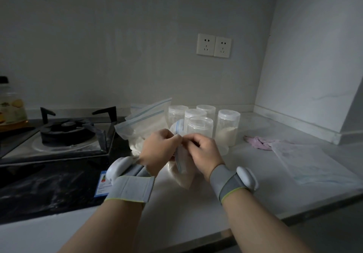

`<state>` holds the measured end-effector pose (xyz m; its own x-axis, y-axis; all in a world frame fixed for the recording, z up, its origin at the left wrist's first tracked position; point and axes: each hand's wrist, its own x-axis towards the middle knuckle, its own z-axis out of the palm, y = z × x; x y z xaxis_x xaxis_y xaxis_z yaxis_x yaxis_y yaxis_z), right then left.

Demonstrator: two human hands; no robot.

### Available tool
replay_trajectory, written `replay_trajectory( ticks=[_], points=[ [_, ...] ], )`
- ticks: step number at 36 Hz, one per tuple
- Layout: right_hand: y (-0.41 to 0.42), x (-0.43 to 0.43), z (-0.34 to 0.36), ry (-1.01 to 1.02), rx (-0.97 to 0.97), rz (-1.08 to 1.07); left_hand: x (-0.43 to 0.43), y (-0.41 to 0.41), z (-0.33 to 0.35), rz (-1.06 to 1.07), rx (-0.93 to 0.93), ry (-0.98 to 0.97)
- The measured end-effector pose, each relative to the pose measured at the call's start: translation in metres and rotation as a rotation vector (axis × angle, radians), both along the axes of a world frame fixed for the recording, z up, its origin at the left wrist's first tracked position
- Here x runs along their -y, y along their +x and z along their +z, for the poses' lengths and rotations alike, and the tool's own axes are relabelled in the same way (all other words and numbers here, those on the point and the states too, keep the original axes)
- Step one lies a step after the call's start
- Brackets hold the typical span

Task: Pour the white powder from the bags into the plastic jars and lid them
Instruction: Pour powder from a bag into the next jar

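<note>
- Left hand (159, 148), right hand (204, 152): both pinching opposite lips of zip bag (181, 172), probably parting seal for pouring.
- Bag hanging just above worktop (255, 184), powder sagging low.
- Just beyond: empty-looking jar (200, 128) standing ready.
- Part-filled jar (227, 129) standing right; spare bags (145, 123) leaning far left.

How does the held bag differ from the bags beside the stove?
The held bag is pinched at its zip edge by left hand and right hand; the piled bags lie untouched. The held bag is in front of the jars; the piled bags sit left of them. Both: clear, blue-zipped, holding white powder.
</note>
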<state>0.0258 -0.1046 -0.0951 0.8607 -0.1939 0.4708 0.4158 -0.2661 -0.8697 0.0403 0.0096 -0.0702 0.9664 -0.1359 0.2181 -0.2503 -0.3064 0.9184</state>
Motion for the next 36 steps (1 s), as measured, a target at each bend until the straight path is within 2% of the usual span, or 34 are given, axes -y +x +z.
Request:
replay_trajectory(
  ticks=[5,8,14,18,20,29,36],
  points=[
    [0.0016,0.0011,-0.0008,-0.068,0.005,-0.029,-0.0017,-0.0048,0.0024,0.066,0.21,0.316],
    [0.0024,0.0021,-0.0013,-0.094,0.001,-0.05,-0.0024,-0.006,0.0042,0.069,0.243,0.41],
    [0.0027,0.0021,-0.0014,-0.098,-0.005,-0.072,-0.0067,-0.0054,0.0038,0.053,0.274,0.371],
    [0.0011,0.0027,0.0007,-0.085,-0.016,-0.062,-0.0065,-0.0063,0.0034,0.009,0.119,0.107],
    [0.0014,0.003,0.0006,-0.093,-0.011,-0.064,-0.0066,-0.0065,0.0035,-0.01,0.06,0.034],
    [-0.0001,0.0033,0.0003,-0.131,0.012,-0.089,-0.01,-0.005,0.0022,-0.019,0.071,0.08],
    [0.0022,0.0024,-0.0009,-0.087,-0.003,-0.087,-0.0086,-0.0068,0.003,-0.022,0.042,-0.026]
  ],
)
